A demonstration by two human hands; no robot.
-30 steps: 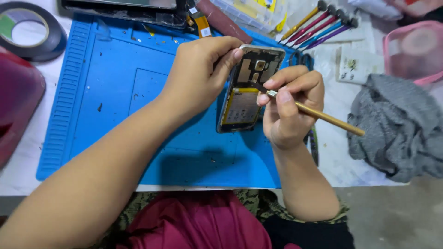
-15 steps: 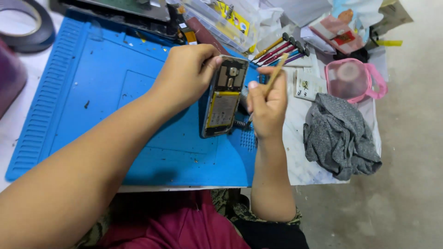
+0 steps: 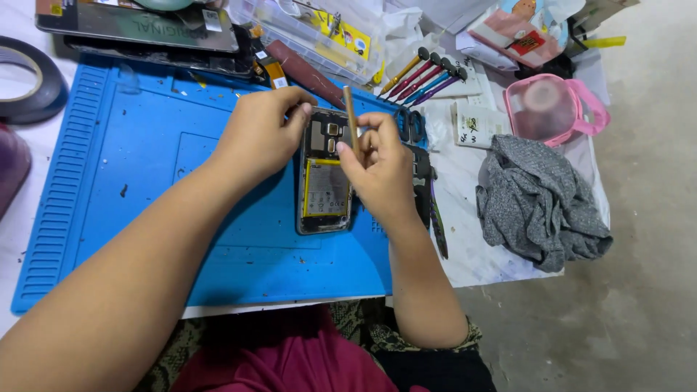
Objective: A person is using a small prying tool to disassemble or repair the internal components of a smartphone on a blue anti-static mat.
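An opened phone [image 3: 324, 190] with its back off and a yellow-edged battery showing lies on the blue work mat [image 3: 145, 189]. My left hand [image 3: 263, 134] presses on the phone's upper left corner and holds it steady. My right hand [image 3: 379, 168] is over the phone's right side and grips a thin tan stick tool [image 3: 350, 110], which now points up and away from me. The lower tip of the tool is hidden by my fingers.
A row of coloured screwdrivers [image 3: 425, 74] lies behind the phone. A grey cloth [image 3: 541, 199] and a pink container [image 3: 553, 107] sit at the right. A tape roll [image 3: 33, 80] is at far left; a clear parts box [image 3: 312, 29] and a dark panel [image 3: 138, 25] at the back.
The stick tool has swung from pointing right to standing upright in my right hand. The phone now lies flatter on the mat, and my view has shifted right.
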